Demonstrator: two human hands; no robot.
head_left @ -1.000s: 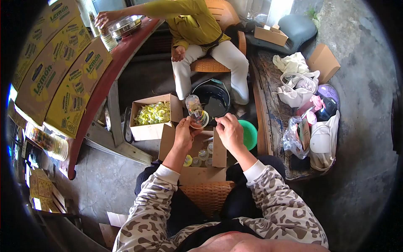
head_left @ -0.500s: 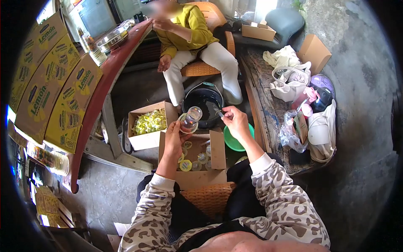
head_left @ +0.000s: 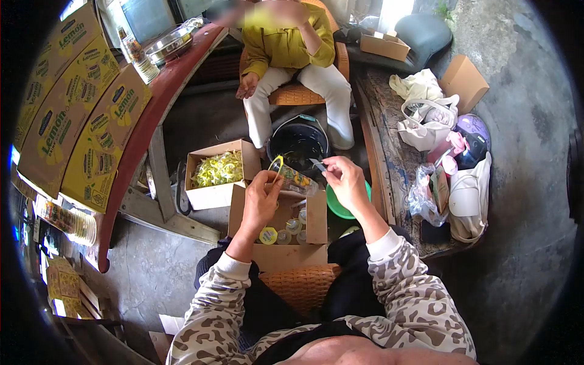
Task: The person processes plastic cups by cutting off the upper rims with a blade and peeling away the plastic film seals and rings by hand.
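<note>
My left hand (head_left: 261, 199) is closed around the rim end of a clear printed plastic cup (head_left: 298, 180). The cup lies tilted on its side, its base pointing right, and a yellow edge shows at its rim. In my right hand (head_left: 345, 181) a small grey blade (head_left: 317, 165) is pinched, its tip pointing left, close to the cup but apart from it. Below both hands stands an open cardboard box (head_left: 316, 218) with several lidded cups (head_left: 268, 235) inside. Part of that box is hidden by my left hand and the cup.
Beyond my hands stands a black bucket (head_left: 275, 146), with a green basin (head_left: 342, 208) to the right. A carton (head_left: 213, 196) holds yellow strips. Another person (head_left: 286, 48) sits opposite. Lemon cartons (head_left: 109, 140) line the red table (head_left: 143, 131); bags (head_left: 426, 131) lie on the right bench.
My left hand has turned the cup from base-up to lying sideways, with its base toward the right. The blade stays in my right hand. The seated person's raised hand has moved.
</note>
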